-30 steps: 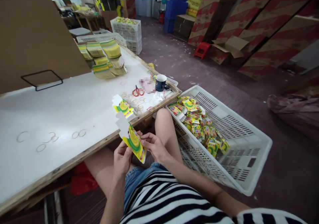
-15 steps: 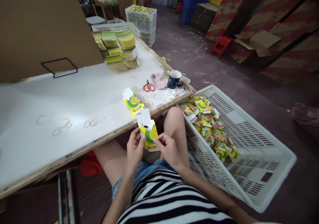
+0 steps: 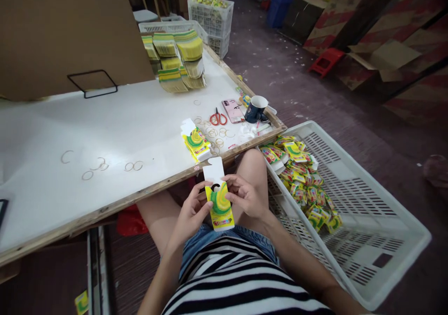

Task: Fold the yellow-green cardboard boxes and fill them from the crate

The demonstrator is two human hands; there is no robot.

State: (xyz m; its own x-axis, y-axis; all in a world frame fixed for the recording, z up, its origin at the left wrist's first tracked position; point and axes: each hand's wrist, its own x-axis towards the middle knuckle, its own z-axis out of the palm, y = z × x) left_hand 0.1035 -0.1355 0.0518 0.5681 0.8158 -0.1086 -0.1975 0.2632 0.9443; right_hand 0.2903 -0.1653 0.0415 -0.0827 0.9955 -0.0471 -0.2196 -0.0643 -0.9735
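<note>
Over my lap, a small yellow and green cardboard box (image 3: 220,210) is held upright between both hands, its white top flap standing up. My left hand (image 3: 194,208) grips its left side, thumb on the front. On the other side, my right hand (image 3: 247,197) has its thumb on the front edge and its fingers near the flap. Just beyond, a few similar flat boxes (image 3: 196,142) lie stacked on the white table (image 3: 105,140). To my right, a white plastic crate (image 3: 350,165) holds a heap of yellow boxes (image 3: 297,179).
Red-handled scissors (image 3: 218,118), a pink phone (image 3: 233,111), a dark mug (image 3: 256,109) and loose rubber bands (image 3: 212,132) lie near the table's right corner. Bundled yellow cartons (image 3: 182,60) are piled farther back. A red stool (image 3: 326,62) stands on the floor.
The box has been turned to face me more squarely and sits closer to my body. My right fingers have moved up toward its flap. The whole view has shifted slightly.
</note>
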